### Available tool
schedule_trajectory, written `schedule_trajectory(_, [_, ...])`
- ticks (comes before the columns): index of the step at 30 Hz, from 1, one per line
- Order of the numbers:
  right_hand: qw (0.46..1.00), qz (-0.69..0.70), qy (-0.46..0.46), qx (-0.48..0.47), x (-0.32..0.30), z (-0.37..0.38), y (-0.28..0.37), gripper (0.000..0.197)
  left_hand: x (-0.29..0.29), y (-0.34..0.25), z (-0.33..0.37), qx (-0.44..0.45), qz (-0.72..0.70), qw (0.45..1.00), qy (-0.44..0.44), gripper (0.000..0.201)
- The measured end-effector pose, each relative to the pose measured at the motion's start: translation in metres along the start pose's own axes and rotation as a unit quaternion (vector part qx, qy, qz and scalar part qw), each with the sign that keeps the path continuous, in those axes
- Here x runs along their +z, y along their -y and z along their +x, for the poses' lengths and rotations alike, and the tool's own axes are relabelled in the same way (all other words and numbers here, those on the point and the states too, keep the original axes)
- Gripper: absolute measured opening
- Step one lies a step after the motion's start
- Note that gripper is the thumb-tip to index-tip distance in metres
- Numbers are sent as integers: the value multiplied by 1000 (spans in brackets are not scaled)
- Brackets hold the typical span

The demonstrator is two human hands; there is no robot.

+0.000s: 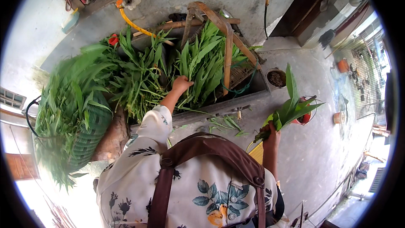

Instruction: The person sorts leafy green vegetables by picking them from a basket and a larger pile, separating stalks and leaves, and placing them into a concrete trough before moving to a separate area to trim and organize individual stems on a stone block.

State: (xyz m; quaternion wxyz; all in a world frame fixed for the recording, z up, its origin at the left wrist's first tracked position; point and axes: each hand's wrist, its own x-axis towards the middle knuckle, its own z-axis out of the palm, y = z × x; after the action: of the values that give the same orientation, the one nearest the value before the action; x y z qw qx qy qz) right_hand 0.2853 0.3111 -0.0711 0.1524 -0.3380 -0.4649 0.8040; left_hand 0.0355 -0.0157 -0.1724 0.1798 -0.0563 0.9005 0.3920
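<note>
My right hand (272, 135) is closed round the stems of a bunch of long-leaved greens (290, 107), held out to the right of the trough with the leaves pointing up and outward. Reaching forward, my left hand (181, 84) is at the pile of cut leafy greens (200, 61) in the trough (185, 120). Its fingers are curled in among the leaves, closed on some greens there. More greens (141, 71) with stems toward me lie left of that hand. A yellow woven thing (256, 153) shows partly beneath my right hand.
A green basket (89, 133) heaped with leaves stands at the left. A wooden frame (228, 55) arches over the trough. Yellow (128, 20) and black (266, 14) hoses hang from wall taps. A dark-filled pot (276, 78) and red bucket (304, 116) stand at right; loose leaves (228, 123) litter the floor.
</note>
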Motion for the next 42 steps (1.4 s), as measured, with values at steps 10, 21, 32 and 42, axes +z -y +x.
schedule_trajectory(10, [996,53,72,5,-24,-7,11,11,-61,-43,-54,-63,-582,763,275,18])
schedule_trajectory(21, [930,-132,339,39,112,-20,-20,21,-7,-104,-162,95,-418,859,279,23])
schedule_trajectory(32, [979,-30,200,6,99,6,-15,9,-36,-62,-95,-7,-313,946,-82,17])
schedule_trajectory(42, [996,-23,82,11,20,8,-8,7,7,-48,-47,214,224,947,-81,56])
